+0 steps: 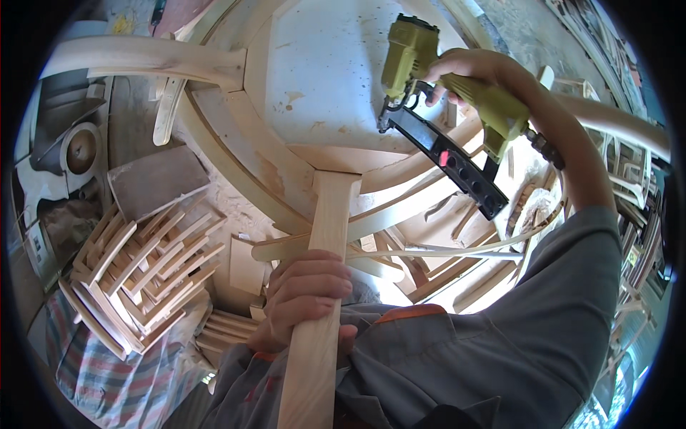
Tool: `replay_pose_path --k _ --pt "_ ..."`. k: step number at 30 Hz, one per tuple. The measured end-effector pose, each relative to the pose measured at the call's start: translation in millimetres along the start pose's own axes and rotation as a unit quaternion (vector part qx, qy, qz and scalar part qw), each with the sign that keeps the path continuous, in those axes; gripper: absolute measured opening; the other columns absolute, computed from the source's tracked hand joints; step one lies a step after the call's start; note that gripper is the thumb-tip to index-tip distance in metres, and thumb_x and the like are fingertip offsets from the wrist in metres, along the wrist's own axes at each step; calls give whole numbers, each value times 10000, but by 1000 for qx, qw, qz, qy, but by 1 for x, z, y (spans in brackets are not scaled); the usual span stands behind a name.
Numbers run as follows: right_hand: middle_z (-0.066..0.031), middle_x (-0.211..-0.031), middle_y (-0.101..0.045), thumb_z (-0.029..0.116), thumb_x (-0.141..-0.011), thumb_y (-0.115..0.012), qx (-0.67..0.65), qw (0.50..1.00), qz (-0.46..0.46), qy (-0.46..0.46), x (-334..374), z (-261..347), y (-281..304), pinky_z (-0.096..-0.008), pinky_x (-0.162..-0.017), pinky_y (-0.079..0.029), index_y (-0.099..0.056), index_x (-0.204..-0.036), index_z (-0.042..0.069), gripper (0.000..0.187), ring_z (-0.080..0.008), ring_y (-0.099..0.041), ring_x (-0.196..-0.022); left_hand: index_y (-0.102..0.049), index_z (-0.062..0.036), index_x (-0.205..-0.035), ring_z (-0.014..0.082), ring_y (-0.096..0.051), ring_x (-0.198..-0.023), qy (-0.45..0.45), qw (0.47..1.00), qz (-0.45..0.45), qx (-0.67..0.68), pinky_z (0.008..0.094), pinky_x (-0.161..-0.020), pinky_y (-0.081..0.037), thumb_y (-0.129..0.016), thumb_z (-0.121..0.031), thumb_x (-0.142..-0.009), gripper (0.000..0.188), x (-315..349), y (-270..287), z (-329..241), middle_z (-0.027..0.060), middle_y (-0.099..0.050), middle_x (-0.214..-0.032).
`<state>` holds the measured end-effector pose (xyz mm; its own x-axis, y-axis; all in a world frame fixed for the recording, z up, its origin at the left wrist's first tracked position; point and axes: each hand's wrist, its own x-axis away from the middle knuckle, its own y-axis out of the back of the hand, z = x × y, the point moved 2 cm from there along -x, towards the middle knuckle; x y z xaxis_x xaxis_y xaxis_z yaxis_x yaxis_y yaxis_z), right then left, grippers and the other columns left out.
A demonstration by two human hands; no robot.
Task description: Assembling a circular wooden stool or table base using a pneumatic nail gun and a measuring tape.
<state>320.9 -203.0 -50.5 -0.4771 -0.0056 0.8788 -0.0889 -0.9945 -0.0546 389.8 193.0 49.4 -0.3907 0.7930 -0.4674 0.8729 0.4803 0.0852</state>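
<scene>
My left hand (pixel 306 297) is closed around a flat, pale wooden board (pixel 318 361) that runs from my body toward the wooden frame. The board's far end meets the rim of a round wooden frame (pixel 236 150) with curved rails. Held by its handle in my right hand (pixel 475 68) is an olive-green pneumatic nail gun (pixel 411 61). Its long black magazine (pixel 450 159) slants down to the right. The nose of the gun hangs over the pale panel (pixel 321 79) inside the frame; I cannot tell whether it touches anything.
Wooden arms (pixel 143 58) jut out from the frame on both sides. A stack of curved wooden slats (pixel 146 275) lies at the left on a striped sheet (pixel 93 365). Behind it is a brown box (pixel 157 182). A thin hose (pixel 457 250) and wood offcuts lie at the right.
</scene>
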Motion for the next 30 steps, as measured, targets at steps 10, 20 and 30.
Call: replay_pose_path --k 10,20,30 --pt "-222 -1041 -669 76 -886 -664 -96 953 -95 271 44 -11 -36 -280 -659 -558 -597 -1198 -2 328 -182 -673 -804 -477 -37 -1265 319 -605 -1069 -21 981 151 123 448 -929 -486 -870 -485 -672 840 -27 46 15 178 -590 -1164" --pt "-208 -943 -694 240 -900 -672 -110 973 -114 165 29 36 -60 -235 -568 -538 -598 -1094 -2 319 -132 -628 -667 -558 94 -1230 232 -627 -992 452 852 179 192 335 -866 -489 -712 -689 -764 924 -138 -46 340 173 -655 -1051" --pt "-247 -978 -679 47 -942 -582 -69 962 -165 204 23 10 -43 -240 -683 -539 -629 -1213 -13 281 -168 -652 -746 -657 36 -1043 191 -659 -770 558 720 -29 411 337 -655 -548 -808 -541 -755 662 -122 -100 322 100 -686 -893"
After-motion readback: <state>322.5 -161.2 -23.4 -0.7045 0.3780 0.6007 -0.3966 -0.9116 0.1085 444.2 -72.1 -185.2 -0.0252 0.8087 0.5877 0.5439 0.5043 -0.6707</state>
